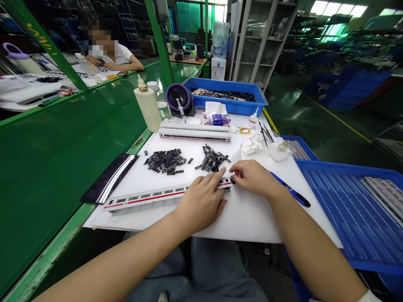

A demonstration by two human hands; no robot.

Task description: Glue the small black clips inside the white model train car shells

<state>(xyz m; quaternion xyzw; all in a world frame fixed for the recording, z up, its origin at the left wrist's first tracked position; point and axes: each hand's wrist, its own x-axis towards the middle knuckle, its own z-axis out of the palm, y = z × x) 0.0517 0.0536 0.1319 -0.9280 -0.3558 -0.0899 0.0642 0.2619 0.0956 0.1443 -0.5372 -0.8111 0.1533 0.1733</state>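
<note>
A long white model train shell [147,197] with a red stripe and dark windows lies across the white work board [252,218]. My left hand [201,201] rests flat on the shell's right end and holds it down. My right hand [252,176] pinches a small black part [232,181] against that same end. Two heaps of small black parts lie just behind: the left heap [165,161] and the right heap [212,159].
A second train shell [195,134] lies further back, with a glue bottle [147,107], a syringe, tissues, tape and tweezers. A blue pen [291,191] lies right of my hand. Blue trays [352,209] stand at right, a blue bin [226,98] behind. Another person sits far left.
</note>
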